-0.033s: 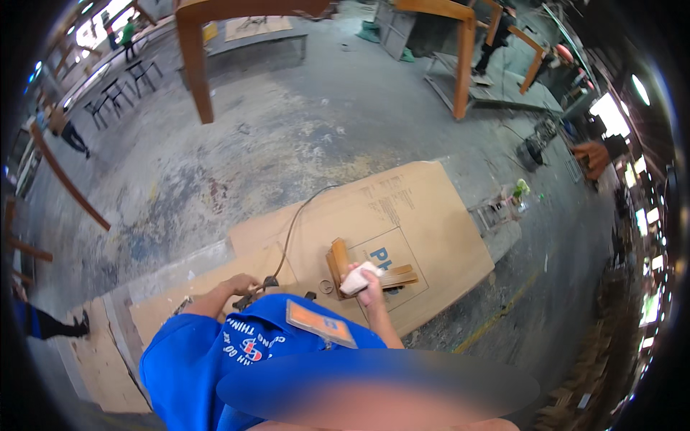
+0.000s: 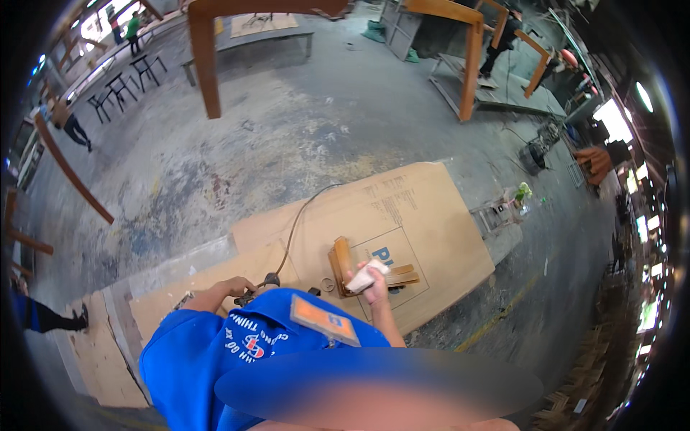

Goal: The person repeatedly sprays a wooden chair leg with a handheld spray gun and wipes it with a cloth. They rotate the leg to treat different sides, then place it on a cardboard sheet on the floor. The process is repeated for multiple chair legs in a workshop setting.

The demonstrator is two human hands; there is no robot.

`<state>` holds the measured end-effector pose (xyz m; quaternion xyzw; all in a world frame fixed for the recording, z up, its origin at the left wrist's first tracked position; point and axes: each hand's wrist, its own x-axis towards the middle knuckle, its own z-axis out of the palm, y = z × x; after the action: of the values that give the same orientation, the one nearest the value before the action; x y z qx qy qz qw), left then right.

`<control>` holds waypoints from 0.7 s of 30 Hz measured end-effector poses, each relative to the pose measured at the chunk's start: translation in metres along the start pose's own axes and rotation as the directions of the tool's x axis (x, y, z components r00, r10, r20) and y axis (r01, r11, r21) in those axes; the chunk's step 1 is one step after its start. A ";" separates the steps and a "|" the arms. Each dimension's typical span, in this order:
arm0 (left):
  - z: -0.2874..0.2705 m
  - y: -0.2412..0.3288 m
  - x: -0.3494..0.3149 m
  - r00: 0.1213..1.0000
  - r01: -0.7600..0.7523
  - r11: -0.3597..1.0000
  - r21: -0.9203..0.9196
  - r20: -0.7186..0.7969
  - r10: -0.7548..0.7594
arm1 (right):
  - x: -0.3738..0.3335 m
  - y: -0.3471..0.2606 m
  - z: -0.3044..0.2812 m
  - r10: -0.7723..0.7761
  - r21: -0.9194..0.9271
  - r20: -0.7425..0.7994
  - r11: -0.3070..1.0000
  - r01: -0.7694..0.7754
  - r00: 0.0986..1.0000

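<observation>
Wooden pieces point(image 2: 343, 256) partly behind a white wad point(image 2: 367, 275)

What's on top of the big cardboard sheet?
Wooden pieces and a cable show. The right hand and white cloth hide some wood; the blue shirt covers the near side.

White lettering point(image 2: 248, 322) on the blue shirt point(image 2: 180, 355) at seven o'clock, blue letters point(image 2: 379, 254) on the cardboard sheet point(image 2: 442, 223) at five

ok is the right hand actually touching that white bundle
Touching: the head view shows the right hand gripping the white bundle, fingers against its surface with no gap.
</observation>
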<state>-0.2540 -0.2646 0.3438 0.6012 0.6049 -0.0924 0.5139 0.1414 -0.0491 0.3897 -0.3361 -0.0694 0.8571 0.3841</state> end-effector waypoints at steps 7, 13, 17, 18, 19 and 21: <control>0.045 -0.116 -0.039 0.918 -0.320 0.724 -0.611 -0.388 0.079 | 0.040 0.023 0.080 -0.055 -0.010 0.049 0.998 0.056 0.997; -0.015 -0.109 -0.152 0.811 -0.401 0.796 -0.454 -0.579 0.079 | 0.107 0.045 0.240 -0.091 -0.169 0.318 0.974 0.151 0.944; -0.066 -0.103 -0.215 0.755 -0.501 0.412 -0.761 -0.617 -0.221 | 0.157 0.067 0.391 -0.360 -0.373 0.514 0.724 0.581 0.779; -0.080 -0.101 -0.224 0.673 -0.571 0.407 -0.713 -0.690 -0.266 | 0.167 0.074 0.428 -0.430 -0.315 0.591 0.656 0.686 0.683; -0.091 -0.097 -0.234 0.588 -0.584 0.432 -0.688 -0.725 -0.360 | 0.177 0.084 0.466 -0.455 -0.321 0.612 0.605 0.729 0.647; -0.116 -0.087 -0.233 0.372 -0.809 0.400 -0.431 -0.902 -0.219 | 0.196 0.100 0.539 -0.521 -0.252 0.637 0.555 0.792 0.568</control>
<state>-0.4436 -0.3501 0.5234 0.3226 0.5754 0.6653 0.3497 -0.3527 0.0947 0.6615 -0.1412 -0.5154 0.6414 0.5505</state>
